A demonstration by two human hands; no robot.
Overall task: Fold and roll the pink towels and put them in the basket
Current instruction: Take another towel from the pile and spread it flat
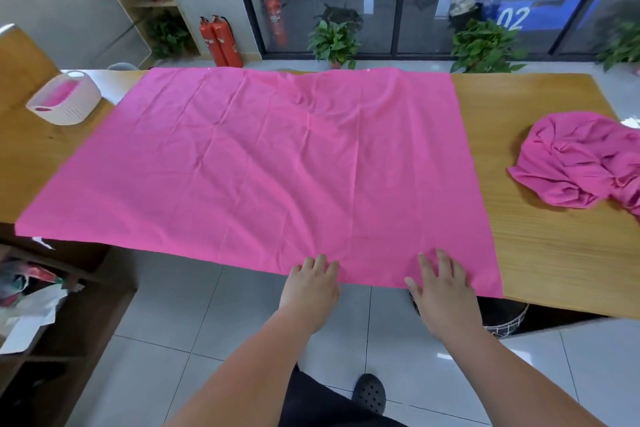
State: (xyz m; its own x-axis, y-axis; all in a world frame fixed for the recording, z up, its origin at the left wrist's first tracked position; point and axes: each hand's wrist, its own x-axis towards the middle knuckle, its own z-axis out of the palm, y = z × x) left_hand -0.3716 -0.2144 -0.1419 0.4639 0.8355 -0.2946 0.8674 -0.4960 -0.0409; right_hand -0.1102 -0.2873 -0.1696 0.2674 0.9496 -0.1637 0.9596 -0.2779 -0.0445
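Note:
A large pink towel (263, 163) lies spread flat across the wooden table (554, 246), creased but unfolded. My left hand (310, 286) rests at the towel's near edge, fingers on the cloth. My right hand (441, 284) lies flat on the same edge, a little to the right, fingers spread. A second pink towel (578, 163) sits crumpled in a heap at the table's right end. A white basket (64, 97) stands at the far left of the table with pink cloth inside it.
Low wooden shelves (52, 305) with bags and paper stand left of me below the table. A dark wire-rimmed bin (505, 319) sits under the table's near edge. Potted plants (334, 40) and fire extinguishers (220, 40) line the far glass wall.

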